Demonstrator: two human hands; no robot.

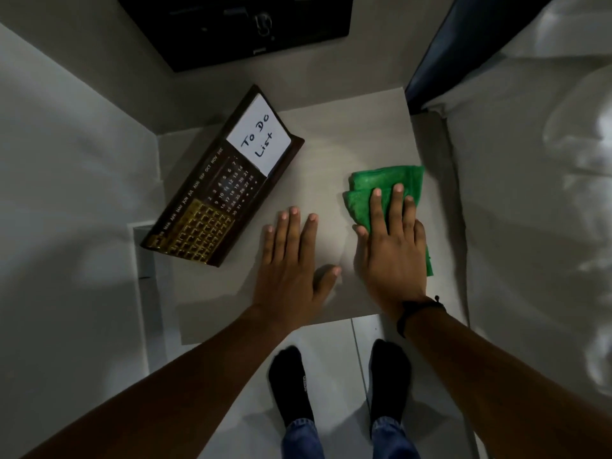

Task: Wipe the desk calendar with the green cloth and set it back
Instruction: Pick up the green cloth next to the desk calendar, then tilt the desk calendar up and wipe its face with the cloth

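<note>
Desk calendar [212, 190] lies on the left part of the bench [331, 134], long axis diagonal: the end bearing a white card [260, 138] marked "TO DO List" points toward the far edge, the end with the gold grid toward the near-left corner. Month names run along its left side; date numbers fill the middle. Small print is hard to read in the dim light. Green cloth [384, 183], folded, lies near the right edge of the bench. Right hand [392, 246] rests flat on the cloth with fingers extended, covering its near part. Left hand [291, 260] rests flat and open on the bare bench surface between calendar and cloth, gripping nothing. A dark monitor [238, 28] beyond the far edge is cut off at the top. A bed [530, 193] adjoins the right edge.
</note>
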